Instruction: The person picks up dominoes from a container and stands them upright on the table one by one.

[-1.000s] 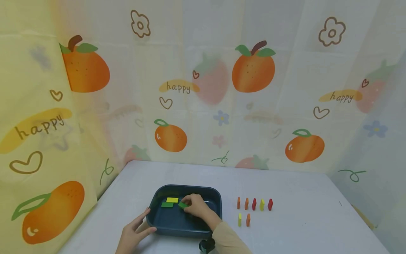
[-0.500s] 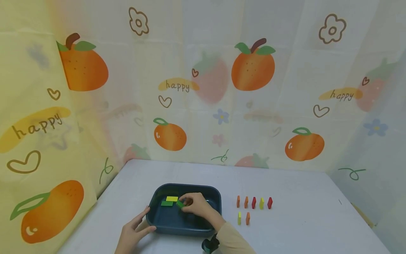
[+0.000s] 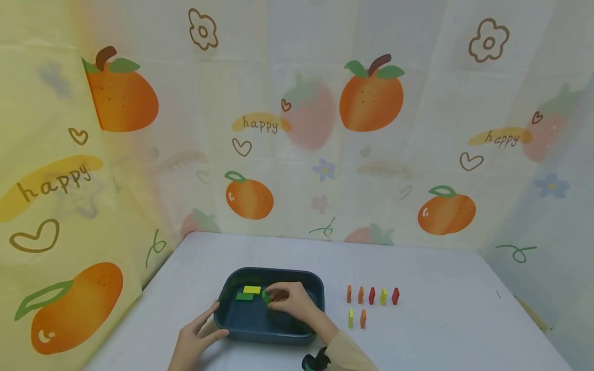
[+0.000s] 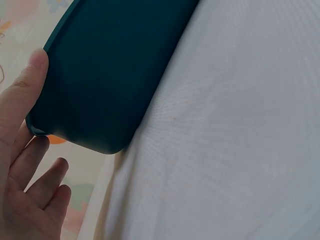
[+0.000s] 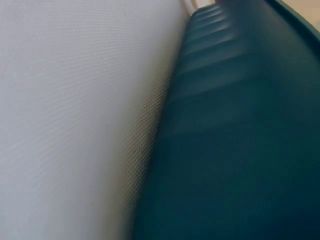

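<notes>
A dark teal tray (image 3: pixel 264 337) with raised walls rests on the white table. My left hand (image 3: pixel 195 335) holds its near left corner; in the left wrist view that hand (image 4: pixel 30 170) has the thumb on one side of the corner and fingers on the other. Over the tray's middle, my right hand (image 3: pixel 292 301) pinches a green domino (image 3: pixel 266 297) between thumb and fingers, partly covering it. Left of it, a yellow domino (image 3: pixel 252 289) and another green domino (image 3: pixel 245 297) lie flat inside the tray. The right wrist view shows the tray's outer wall (image 5: pixel 225 150) and no hand.
Right of the tray, several upright dominoes stand in two rows: orange, red and yellow in the back row (image 3: pixel 372 296), one yellow domino (image 3: pixel 350 318) and one orange domino (image 3: pixel 363 319) in front. A fruit-printed curtain (image 3: pixel 297 185) hangs behind and beside the table.
My right hand has shifted slightly, and the green domino in it has turned from lying slanted to standing more upright. The left hand stays at the tray's corner.
</notes>
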`<state>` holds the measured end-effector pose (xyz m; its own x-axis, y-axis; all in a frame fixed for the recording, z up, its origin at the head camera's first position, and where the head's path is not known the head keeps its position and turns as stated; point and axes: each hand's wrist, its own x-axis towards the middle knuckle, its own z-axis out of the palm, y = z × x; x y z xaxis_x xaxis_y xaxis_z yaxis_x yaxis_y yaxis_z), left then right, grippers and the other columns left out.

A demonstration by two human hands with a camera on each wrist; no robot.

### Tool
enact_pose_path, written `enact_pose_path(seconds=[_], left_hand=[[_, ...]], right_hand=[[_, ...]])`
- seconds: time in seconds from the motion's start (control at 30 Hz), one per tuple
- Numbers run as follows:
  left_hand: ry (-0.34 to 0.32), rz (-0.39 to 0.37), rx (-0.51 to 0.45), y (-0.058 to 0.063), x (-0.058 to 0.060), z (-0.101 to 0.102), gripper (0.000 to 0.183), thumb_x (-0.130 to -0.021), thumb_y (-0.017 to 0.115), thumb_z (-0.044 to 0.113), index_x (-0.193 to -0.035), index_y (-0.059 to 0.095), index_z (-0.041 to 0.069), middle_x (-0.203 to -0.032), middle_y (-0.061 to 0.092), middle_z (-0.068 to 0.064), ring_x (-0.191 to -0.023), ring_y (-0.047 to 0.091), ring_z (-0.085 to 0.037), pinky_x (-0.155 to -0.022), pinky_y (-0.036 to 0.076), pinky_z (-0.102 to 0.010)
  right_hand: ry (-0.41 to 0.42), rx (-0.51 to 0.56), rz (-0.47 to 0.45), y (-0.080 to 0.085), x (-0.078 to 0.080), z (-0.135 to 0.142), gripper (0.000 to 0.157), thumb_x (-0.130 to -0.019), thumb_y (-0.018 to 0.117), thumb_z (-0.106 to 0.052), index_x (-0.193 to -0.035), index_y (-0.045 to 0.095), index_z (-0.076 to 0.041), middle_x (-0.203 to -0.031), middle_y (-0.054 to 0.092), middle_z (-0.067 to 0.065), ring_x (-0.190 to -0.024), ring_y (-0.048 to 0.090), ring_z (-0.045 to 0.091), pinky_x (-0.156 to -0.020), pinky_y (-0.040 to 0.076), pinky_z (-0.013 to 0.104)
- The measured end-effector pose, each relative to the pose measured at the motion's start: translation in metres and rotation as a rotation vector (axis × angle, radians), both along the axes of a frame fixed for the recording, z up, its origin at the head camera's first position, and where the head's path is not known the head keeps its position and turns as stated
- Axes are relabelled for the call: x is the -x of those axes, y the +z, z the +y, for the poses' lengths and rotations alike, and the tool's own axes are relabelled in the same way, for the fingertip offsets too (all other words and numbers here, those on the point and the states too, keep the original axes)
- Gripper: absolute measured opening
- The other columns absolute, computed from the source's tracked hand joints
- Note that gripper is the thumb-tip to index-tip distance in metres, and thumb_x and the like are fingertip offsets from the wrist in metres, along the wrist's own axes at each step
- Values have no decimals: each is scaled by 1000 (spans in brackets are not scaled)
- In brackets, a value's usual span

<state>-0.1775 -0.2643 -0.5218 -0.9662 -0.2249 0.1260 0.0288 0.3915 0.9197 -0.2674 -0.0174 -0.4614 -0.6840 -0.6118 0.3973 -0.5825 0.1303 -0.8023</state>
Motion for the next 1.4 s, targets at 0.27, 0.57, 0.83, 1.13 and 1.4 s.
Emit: enact_pose_path(seconds=[0.27,0.57,0.83,1.13,1.4], left_hand=[[2,5,15,0,1,1,71,-66,78,31,-128,51,9,-129,47,-8,-122,35,-29,-97,33,-50],[-4,13,-9,-1,2,3,70,-66,78,28,-127,51,8,-129,46,-7,-123,34,-28,-98,31,-50],[-2,6,-1,-1,3,2,71,-66,78,31,-128,51,9,-129,46,-8,-123,34,-29,-97,32,-50],[-2,29,8,-1,3,-1,69,-66,78,31,-127,52,9,-128,48,-6,-122,35,-26,-97,33,-49],[6,6,-4,-1,2,0,70,-66,78,32,-127,52,10,-127,48,-5,-122,36,-24,-97,35,-45]], right_hand=[[-16,51,-43,10,-11,12,26,-75,66,7,-101,62,9,-85,63,20,-78,61,32,-67,53,23],[-63,144,1,10,-14,19,26,-78,64,7,-104,61,9,-91,63,20,-80,62,31,-68,53,23],[-64,143,-56,9,-16,27,26,-78,64,7,-104,61,8,-94,62,18,-82,62,28,-70,53,25],[-53,145,-78,8,-15,30,27,-79,63,6,-105,60,8,-96,62,18,-85,61,30,-71,53,25],[-70,177,-110,4,-17,34,26,-79,63,6,-105,60,7,-96,62,18,-86,60,31,-71,53,26]])
